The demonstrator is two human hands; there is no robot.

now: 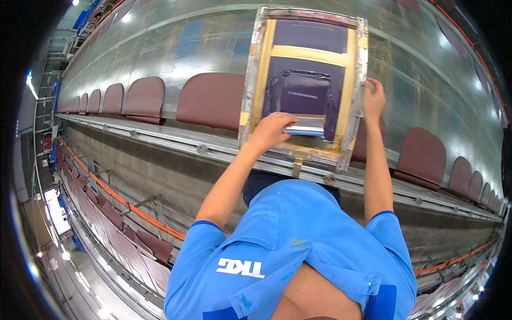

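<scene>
A screen printing frame [362, 56] lies across the table's near edge in front of me. Its dark purple mesh [309, 35] is bordered and crossed by yellowish tape [309, 55]. My left hand [271, 129] is closed around the left end of a squeegee [309, 127] with a shiny metal holder. This squeegee is at the near end of the mesh, below a rounded dark outline with ink smears. At the frame's right side rail, my right hand [375, 100] has its fingers curled onto the edge. A metal bracket [297, 164] sits at the frame's near end.
Maroon rounded pieces [210, 99] lie in a row along the long glossy table [208, 40], on both sides of the frame. A metal rail [176, 140] runs along the near edge. Behind me, another table with an orange strip [128, 205] carries more maroon pieces.
</scene>
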